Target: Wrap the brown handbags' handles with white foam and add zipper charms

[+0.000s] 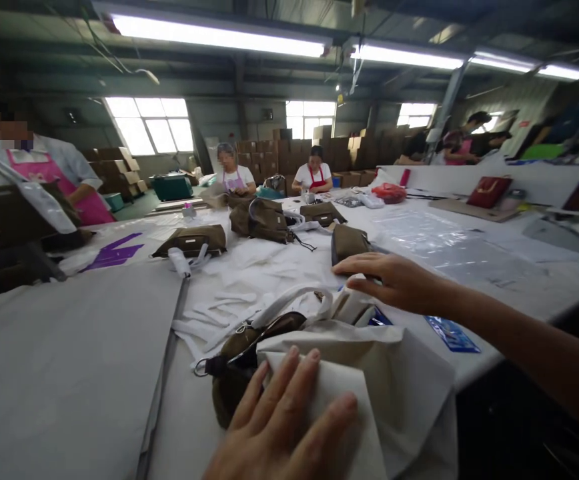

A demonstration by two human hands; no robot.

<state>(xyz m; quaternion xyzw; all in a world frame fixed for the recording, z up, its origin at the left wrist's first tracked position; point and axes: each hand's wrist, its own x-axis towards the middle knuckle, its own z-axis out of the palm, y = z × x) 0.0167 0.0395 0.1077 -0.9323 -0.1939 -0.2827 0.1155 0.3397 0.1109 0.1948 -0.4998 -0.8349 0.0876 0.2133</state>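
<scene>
Wrapping seems underway: left hand point(284, 420) splayed, gripping nothing, on white cover point(394, 373) overlapping brown bag point(237, 350); right hand point(384, 281) outstretched, hold unclear; tucking calls for both.

White table point(189, 413); brown bags point(258, 221) on top

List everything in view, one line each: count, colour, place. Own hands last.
Near bag: one, olive-brown, front centre
Pale sheets: several, off-white, partly over near bag
Farther bags: at least four, olive-brown, mid-table
Loose strips: many, white, beyond near bag
Purple pieces: count unclear, purple, table's left
Blue packets: two, blue, right of near bag
Clear plastic: count unclear, transparent, table's right
Red bag: one, red, far right
Table: one, white, underneath
Co-workers: at least four, coloured aprons, beyond table
Boxes: many, brown, background
Windows: at least three, white, back wall
Lights: at least four, white, overhead
Left hand: one, bare, on pale sheets
Right hand: one, bare, beyond near bag
</scene>
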